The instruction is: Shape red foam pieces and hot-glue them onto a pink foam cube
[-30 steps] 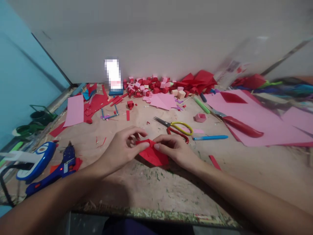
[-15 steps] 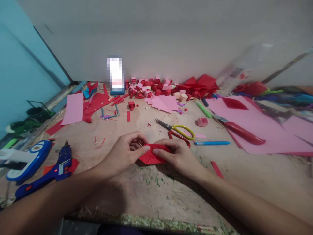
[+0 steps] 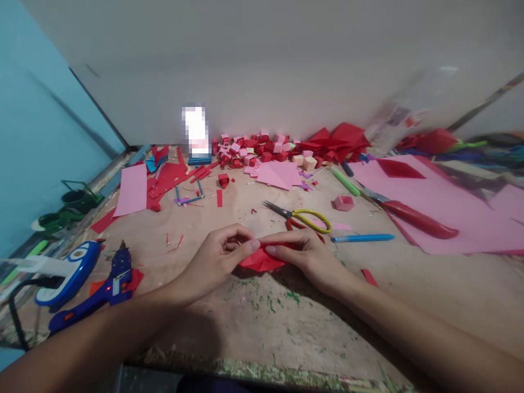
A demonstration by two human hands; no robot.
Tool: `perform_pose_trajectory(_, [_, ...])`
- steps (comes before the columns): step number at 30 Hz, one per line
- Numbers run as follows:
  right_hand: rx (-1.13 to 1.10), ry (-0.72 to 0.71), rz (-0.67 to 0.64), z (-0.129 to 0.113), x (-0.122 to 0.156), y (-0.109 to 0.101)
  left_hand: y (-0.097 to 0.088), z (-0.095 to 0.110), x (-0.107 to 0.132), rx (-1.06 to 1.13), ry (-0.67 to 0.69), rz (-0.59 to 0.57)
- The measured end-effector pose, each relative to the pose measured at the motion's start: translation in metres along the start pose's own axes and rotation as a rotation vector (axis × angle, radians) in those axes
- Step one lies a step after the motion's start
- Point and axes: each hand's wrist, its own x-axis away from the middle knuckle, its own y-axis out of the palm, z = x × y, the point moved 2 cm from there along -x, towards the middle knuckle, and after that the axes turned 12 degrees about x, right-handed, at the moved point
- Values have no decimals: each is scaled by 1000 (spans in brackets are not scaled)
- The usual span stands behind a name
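A red piece of folded paper [image 3: 262,262] is held between both hands over the wooden tabletop [image 3: 262,322]. My left hand [image 3: 225,254] pinches its left part, thumb on top and fingers curled behind. On the right side my right hand [image 3: 305,254] grips it the same way, its thumb pressing near the upper edge. The fingertips behind the paper are hidden. Just beyond my right hand lie scissors [image 3: 286,212] with one yellow and one red handle. A blue pen [image 3: 363,238] rests to the right of that hand.
To the left lie a blue glue gun [image 3: 118,273] and a blue-and-white tape dispenser [image 3: 69,273]. Small paper cubes [image 3: 266,150] are heaped along the back wall near a phone [image 3: 196,131]. A red-handled knife [image 3: 421,218] lies on pink sheets [image 3: 470,224] at right.
The thumbs have shifted on the red paper, and its upper part now looks more folded over. The whole view has moved slightly, so the tabletop items appear further right.
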Motion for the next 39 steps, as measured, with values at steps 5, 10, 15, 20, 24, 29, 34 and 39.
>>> perform_pose_trajectory(5, [40,-1,58,-3,1,1,-3,2,2,-7,15,33])
perform_pose_trajectory(10, [19,-30,58,-4,3,2,-5,6,3,-54,83,64])
perform_pose_trajectory(15, [16,-3,82,-4,3,3,-2,8,4,-161,107,55])
perform_pose_trajectory(20, [72,0,90,-5,1,5,0,7,5,-204,94,16])
perform_pose_trajectory(24, [80,6,52,-5,1,6,-1,6,3,-201,39,-1])
perform_pose_trajectory(29, [168,-29,62,-5,0,5,-2,4,0,-172,-33,31])
perform_pose_trajectory(34, [244,-53,80,-7,0,5,-2,4,0,-172,-20,53])
perform_pose_trajectory(39, [187,2,76,-6,2,5,-3,8,-1,-237,-5,64])
